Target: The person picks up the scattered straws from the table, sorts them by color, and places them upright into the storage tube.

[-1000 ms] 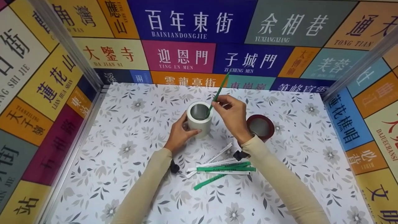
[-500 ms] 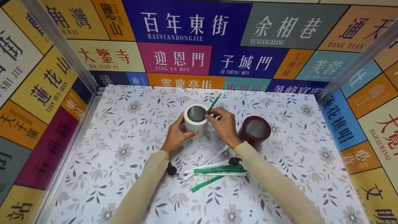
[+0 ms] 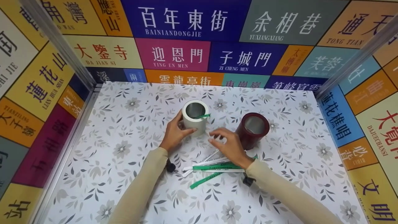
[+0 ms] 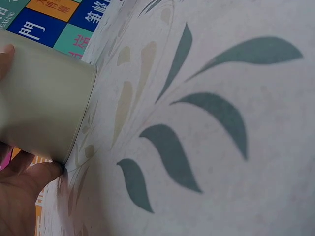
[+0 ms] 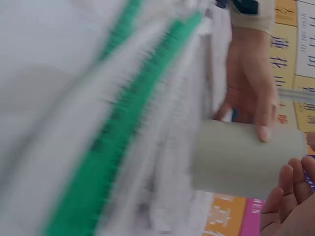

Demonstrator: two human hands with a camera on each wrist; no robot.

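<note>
My left hand (image 3: 175, 134) grips a pale grey-white insulated cup (image 3: 195, 127) with a dark metallic inside, its thumb on the front and fingers round the left side. The cup stands upright on the table; in the left wrist view its base meets the patterned surface. A thin green straw (image 3: 205, 116) leans in the cup, its end poking over the right rim. To the right of the cup, my right hand (image 3: 230, 145) holds nothing, its fingers loosely bent. Below it lies a pile of paper-wrapped straws, including a green one (image 3: 206, 168), also seen blurred in the right wrist view.
A dark red cup (image 3: 244, 138) with a metallic inside stands close behind the right hand. The table's white cloth (image 3: 124, 174) has a leaf-and-flower print. Panels with large lettering (image 3: 174, 20) wall in the back and both sides.
The right hand lowered the green straw into the cup, let go of it, and moved back toward the pile. The left hand keeps its grip on the cup.
</note>
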